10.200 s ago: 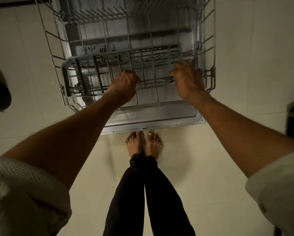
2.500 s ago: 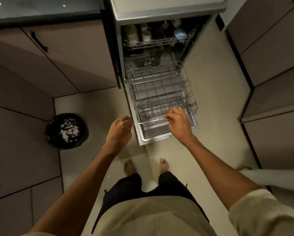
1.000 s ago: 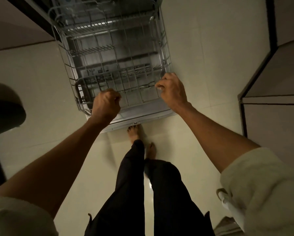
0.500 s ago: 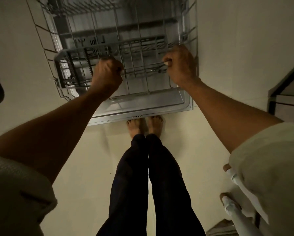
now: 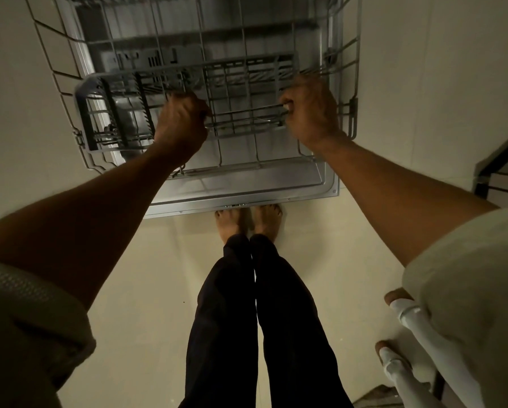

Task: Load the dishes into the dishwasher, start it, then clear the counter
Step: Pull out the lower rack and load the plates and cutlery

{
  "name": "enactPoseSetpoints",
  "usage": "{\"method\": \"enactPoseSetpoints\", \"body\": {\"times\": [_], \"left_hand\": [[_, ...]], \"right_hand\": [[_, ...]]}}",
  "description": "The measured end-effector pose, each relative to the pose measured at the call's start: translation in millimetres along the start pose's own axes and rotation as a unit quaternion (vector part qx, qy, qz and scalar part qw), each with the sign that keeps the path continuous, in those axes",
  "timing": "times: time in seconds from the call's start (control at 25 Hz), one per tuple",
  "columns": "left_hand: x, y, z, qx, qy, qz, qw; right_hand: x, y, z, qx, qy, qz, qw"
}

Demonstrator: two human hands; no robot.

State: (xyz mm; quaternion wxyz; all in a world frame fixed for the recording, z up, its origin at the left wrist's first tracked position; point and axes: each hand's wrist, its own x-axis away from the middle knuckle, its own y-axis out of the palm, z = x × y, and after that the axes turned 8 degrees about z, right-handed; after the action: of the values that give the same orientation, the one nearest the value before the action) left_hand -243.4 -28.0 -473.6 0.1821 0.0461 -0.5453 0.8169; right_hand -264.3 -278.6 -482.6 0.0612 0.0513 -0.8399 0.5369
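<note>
The dishwasher's door [image 5: 246,189] lies open and flat in front of me. Its lower wire rack [image 5: 353,83] is pulled out over the door and holds no dishes that I can see. A grey plastic cutlery basket [image 5: 114,113] sits across the rack's front. My left hand [image 5: 182,122] and my right hand [image 5: 311,113] are both curled round the ends of a thin wire piece [image 5: 246,119] that spans the basket. What the wire piece is fixed to is unclear.
My bare feet [image 5: 248,222] stand against the door's front edge on a pale tiled floor. Another person's feet and white trouser legs [image 5: 402,313] are at the bottom right. A dark cabinet corner [image 5: 497,169] juts in at the right.
2.5 s ago I stood back, holding the wire piece above the door. I have since bent over the rack and brought it down to the cutlery basket. Both hands keep their grip.
</note>
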Motion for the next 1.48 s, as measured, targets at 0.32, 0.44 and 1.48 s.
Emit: {"method": "enactPoseSetpoints", "body": {"times": [0.32,0.44,1.48], "left_hand": [[-3,6,-6,-0.012,-0.009,-0.029,0.999],[-4,5,-7,-0.013,-0.018,-0.035,0.999],[33,-117,17,-0.023,0.030,-0.042,0.998]], "right_hand": [[-3,2,2,0.004,-0.013,-0.026,1.000],[-4,-6,-2,0.033,-0.012,-0.072,0.997],[-8,-121,-107,0.103,-0.050,-0.139,0.984]]}}
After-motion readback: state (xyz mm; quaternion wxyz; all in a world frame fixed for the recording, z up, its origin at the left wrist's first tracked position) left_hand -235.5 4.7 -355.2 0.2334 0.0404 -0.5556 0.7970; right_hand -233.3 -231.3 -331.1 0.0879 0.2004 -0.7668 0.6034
